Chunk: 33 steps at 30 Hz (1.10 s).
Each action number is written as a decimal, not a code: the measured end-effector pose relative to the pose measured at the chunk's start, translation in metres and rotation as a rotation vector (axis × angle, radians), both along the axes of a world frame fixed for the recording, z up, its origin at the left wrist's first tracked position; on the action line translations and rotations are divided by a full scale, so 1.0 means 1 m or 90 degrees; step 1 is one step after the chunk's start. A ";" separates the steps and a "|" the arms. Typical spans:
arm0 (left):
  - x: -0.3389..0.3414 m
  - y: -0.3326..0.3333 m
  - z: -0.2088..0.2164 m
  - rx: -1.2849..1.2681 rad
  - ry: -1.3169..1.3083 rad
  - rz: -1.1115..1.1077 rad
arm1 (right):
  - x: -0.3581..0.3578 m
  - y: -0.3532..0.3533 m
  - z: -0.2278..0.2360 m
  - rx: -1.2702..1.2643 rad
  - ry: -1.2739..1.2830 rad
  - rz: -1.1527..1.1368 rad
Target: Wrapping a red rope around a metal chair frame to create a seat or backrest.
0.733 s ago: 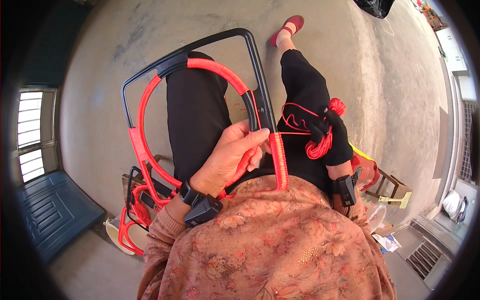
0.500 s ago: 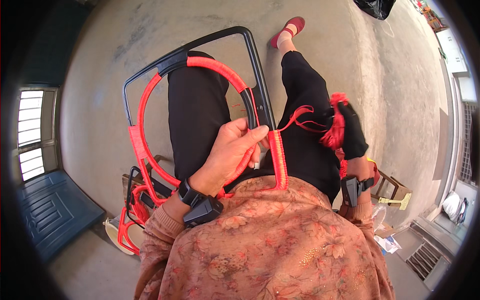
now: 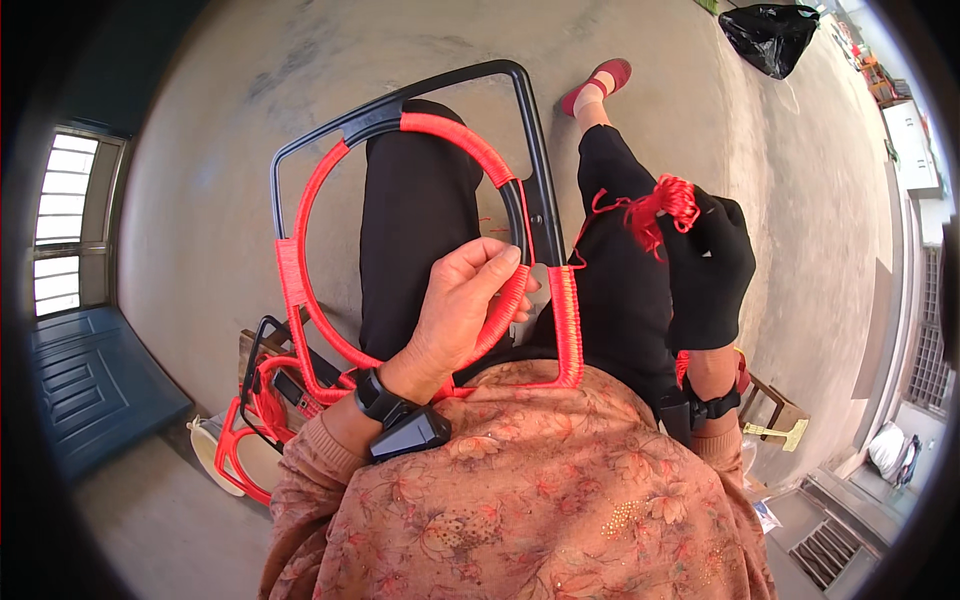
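Note:
A black frame (image 3: 541, 165) with a round ring inside a squared outline rests on my lap. Red cord wrapping (image 3: 566, 315) covers much of the ring and the near part of the outline; bare black shows at the far side and on the ring's right. My bare left hand (image 3: 465, 295) is closed round the right side of the ring, thumb on top at the edge of the wrapping. Off to the right, my right hand (image 3: 712, 260), in a black glove, pinches a bundle of red cord (image 3: 664, 208). A loose strand runs from the bundle to the frame.
More red-wrapped frames (image 3: 262, 420) lie at lower left by a pale round container (image 3: 205, 455). A blue panelled door (image 3: 100, 385) is at far left. A black plastic bag (image 3: 768, 38) sits at upper right, and a small wooden stool (image 3: 778, 415) at right.
My right hand has turned and lifted the cord bundle, and the strand to the frame hangs thinner and looser. My left hand keeps its hold; the whole view has shifted slightly.

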<state>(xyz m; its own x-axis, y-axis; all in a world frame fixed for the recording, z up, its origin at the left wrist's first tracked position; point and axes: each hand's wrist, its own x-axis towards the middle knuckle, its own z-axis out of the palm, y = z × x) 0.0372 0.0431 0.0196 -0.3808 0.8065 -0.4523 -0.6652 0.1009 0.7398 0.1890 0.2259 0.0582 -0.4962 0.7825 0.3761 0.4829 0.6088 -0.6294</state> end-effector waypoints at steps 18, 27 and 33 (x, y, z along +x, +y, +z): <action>0.001 0.005 -0.010 0.148 -0.116 0.142 | 0.035 -0.038 -0.046 -0.668 0.100 0.365; -0.001 0.003 -0.008 0.019 -0.131 0.111 | -0.033 -0.035 -0.064 -0.656 -0.024 0.388; 0.001 -0.005 -0.001 -0.010 -0.067 0.086 | 0.123 -0.017 -0.095 -0.041 -0.224 0.367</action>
<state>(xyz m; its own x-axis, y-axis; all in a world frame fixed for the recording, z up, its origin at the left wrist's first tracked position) 0.0379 0.0382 0.0184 -0.4356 0.7437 -0.5071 -0.7467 0.0162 0.6650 0.3116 0.2086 -0.0366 -0.9250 0.3719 0.0778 0.2752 0.7970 -0.5376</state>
